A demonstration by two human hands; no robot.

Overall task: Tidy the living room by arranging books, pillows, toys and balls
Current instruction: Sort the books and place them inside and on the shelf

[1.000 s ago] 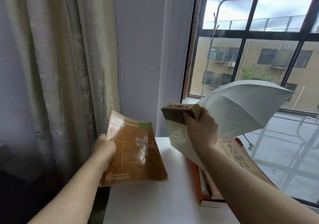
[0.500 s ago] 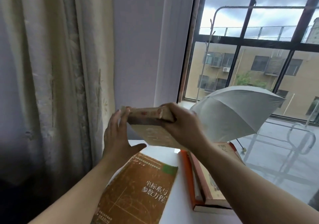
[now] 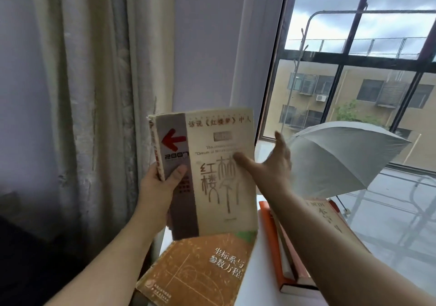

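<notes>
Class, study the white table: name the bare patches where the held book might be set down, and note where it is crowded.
One bare strip of table runs between the brown book and the orange-spined stack. A smaller patch seems free at the far end, by the umbrella. Both side edges are crowded.

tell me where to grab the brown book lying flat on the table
Pinch the near left corner of the brown book, coming from the near left. It lies flat, cover up, and that corner seems to overhang the white table, leaving room for fingers underneath. The cream book in the left hand is held over its far edge, and the stack of books lies to its right.
</notes>
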